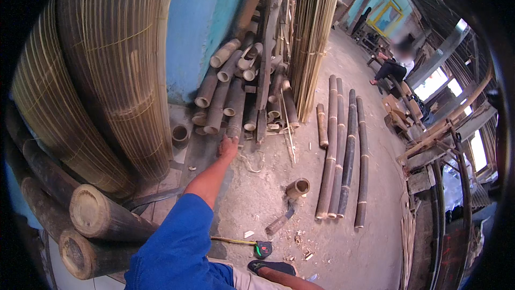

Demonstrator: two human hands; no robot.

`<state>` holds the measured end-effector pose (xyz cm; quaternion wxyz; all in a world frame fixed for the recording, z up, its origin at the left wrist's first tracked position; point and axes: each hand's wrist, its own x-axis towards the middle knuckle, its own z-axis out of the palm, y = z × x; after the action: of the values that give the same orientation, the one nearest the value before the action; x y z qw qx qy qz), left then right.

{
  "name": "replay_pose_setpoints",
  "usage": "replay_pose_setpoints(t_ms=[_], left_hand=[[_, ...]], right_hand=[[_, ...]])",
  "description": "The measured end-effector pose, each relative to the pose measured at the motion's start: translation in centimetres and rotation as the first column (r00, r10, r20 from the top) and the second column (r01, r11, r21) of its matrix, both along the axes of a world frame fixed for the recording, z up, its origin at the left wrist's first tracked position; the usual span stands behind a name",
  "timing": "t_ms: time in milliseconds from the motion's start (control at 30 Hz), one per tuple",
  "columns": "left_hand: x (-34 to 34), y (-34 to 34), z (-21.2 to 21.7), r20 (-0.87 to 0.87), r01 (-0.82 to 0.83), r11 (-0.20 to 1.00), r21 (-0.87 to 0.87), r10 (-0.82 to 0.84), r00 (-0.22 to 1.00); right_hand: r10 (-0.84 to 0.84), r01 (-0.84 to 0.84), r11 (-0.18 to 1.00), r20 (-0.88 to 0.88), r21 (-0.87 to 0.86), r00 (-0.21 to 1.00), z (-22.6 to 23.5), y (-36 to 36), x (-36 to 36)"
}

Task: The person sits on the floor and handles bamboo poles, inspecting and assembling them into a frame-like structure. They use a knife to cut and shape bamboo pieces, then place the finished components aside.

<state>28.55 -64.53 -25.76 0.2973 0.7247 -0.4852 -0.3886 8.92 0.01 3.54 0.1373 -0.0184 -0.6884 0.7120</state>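
Note:
My left arm, in a blue sleeve, reaches forward to a heap of short bamboo tubes [217, 102] against the blue wall. My left hand [228, 146] is closed on the near end of one bamboo tube [234, 125] at the bottom of the heap; some fingers are hidden. My right hand is out of view. By my sandalled foot lies a tape measure [263, 248], its yellow tape drawn out to the left. Farther up the floor are a wooden-handled knife [277, 224] and a short hollow bamboo piece [298, 187].
Long bamboo poles [351, 156] lie side by side on the right. Rolled slat blinds [115, 70] stand at left above thick bamboo trunks [99, 212]. A slat bundle [316, 38] leans behind the heap. Wood chips [303, 244] litter the floor. A person [399, 65] sits far right.

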Motion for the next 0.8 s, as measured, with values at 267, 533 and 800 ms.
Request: replay_pose_setpoints(t_ms=[267, 533, 800], left_hand=[[0.1, -0.4, -0.7, 0.015, 0.012, 1.000, 0.001, -0.012, 1.000], [0.0, -0.7, -1.4, 0.051, -0.029, 0.999, -0.027, 0.030, 0.998], [2.4, 0.0, 2.2, -0.039, -0.132, 0.974, -0.183, 0.127, 0.991]], right_hand=[[0.024, -0.024, 0.999, -0.003, 0.031, 1.000, -0.1, -0.2, 0.2], [0.009, -0.011, 0.998, 0.019, 0.067, 1.000, 0.4, -0.6, 0.3], [0.011, -0.013, 0.998, 0.022, 0.053, 1.000, 0.8, 0.1, 0.6]])
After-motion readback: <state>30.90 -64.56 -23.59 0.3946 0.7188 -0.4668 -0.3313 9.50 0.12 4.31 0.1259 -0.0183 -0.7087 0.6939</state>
